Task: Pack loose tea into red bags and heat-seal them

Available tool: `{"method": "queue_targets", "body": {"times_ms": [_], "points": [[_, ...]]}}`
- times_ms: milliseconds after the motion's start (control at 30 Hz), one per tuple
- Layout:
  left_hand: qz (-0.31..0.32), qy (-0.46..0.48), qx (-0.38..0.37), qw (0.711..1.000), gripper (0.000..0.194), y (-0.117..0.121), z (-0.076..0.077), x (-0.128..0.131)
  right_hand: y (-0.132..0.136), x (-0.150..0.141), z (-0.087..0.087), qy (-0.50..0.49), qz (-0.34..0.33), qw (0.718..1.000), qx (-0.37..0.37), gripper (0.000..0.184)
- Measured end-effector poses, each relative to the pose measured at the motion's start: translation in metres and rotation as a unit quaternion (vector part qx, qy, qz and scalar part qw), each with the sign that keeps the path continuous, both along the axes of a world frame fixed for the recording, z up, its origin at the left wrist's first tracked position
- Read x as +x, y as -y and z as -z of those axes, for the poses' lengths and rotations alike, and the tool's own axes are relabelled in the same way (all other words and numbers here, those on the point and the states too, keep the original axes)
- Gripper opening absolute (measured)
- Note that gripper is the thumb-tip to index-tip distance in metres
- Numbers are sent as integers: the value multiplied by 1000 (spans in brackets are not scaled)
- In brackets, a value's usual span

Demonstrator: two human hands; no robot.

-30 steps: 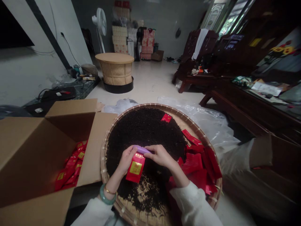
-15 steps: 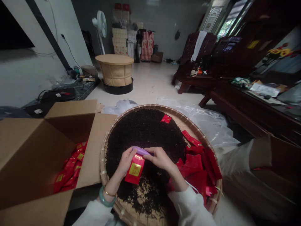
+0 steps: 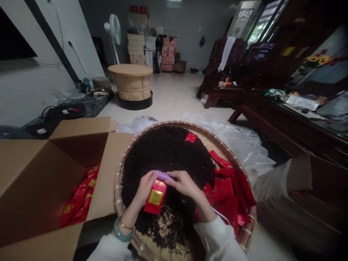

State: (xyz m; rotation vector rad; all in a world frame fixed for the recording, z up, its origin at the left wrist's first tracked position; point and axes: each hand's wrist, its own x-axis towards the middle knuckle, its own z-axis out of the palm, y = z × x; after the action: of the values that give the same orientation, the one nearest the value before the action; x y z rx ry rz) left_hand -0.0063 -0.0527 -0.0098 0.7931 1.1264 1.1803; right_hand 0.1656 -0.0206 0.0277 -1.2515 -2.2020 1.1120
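A red tea packet point(image 3: 156, 198) with a yellow label hangs upright over the woven bamboo tray point(image 3: 236, 146). Across its top edge lies a slim purple bag clip point(image 3: 162, 175). My left hand point(image 3: 145, 186) is closed on the clip's left end and the packet's upper corner. On the other side, my right hand point(image 3: 183, 183) pinches the clip's right end between thumb and fingers. Dark loose tea leaves point(image 3: 160, 152) cover much of the tray below. Flat red packets point(image 3: 224, 192) are heaped beside my right forearm, and a single red packet point(image 3: 190, 137) rests on the leaves.
At left stands an open cardboard box point(image 3: 32, 185) with several filled red packets point(image 3: 81, 195) inside. Clear plastic sheeting point(image 3: 239, 145) lies behind the tray. A dark wooden table point(image 3: 288, 123) is at right, near another opened box point(image 3: 312, 181). A round basket-like stand point(image 3: 133, 85) is further back.
The view has shifted slightly. Both hands keep their hold on the clip and packet, with hardly any movement over the tray.
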Motion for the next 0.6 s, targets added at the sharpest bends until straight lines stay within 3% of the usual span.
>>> {"method": "queue_targets", "body": {"times_ms": [600], "points": [[2,-5,3,1000,44,0,3,-1,1,0,2,-14,1,1000,-3,28]]}}
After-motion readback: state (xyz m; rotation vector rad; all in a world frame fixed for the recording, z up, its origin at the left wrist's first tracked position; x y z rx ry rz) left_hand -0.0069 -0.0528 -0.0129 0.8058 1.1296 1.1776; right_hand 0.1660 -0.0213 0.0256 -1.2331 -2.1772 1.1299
